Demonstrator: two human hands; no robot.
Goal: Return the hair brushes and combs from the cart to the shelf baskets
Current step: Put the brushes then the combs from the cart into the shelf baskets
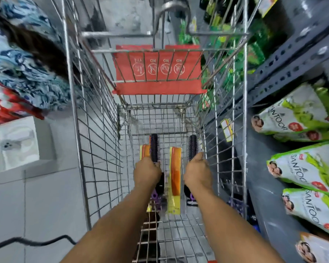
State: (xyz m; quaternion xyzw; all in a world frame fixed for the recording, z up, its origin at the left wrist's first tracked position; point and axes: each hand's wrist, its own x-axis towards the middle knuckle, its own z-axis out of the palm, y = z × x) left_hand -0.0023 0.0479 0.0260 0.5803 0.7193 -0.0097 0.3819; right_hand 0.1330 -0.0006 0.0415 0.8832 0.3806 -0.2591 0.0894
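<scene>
Both my arms reach down into a wire shopping cart (95, 130). My left hand (146, 172) is closed around the handle of a black round hair brush (153, 147), whose bristle head points away from me. My right hand (198, 172) grips a second black round brush (192, 147) in the same way. Between the hands lies an orange comb in a yellow pack (175, 175) on the cart floor. Another orange comb pack (145, 150) sits just left of the left brush. Purple and black brush parts show beneath my hands.
The cart's red child seat flap (158, 73) stands at the far end. A grey shelf (285, 73) on the right carries green and white Santoor packs (302, 168). A person in a blue patterned garment (23, 59) stands at the left, by a white box (17, 141) on the tiled floor.
</scene>
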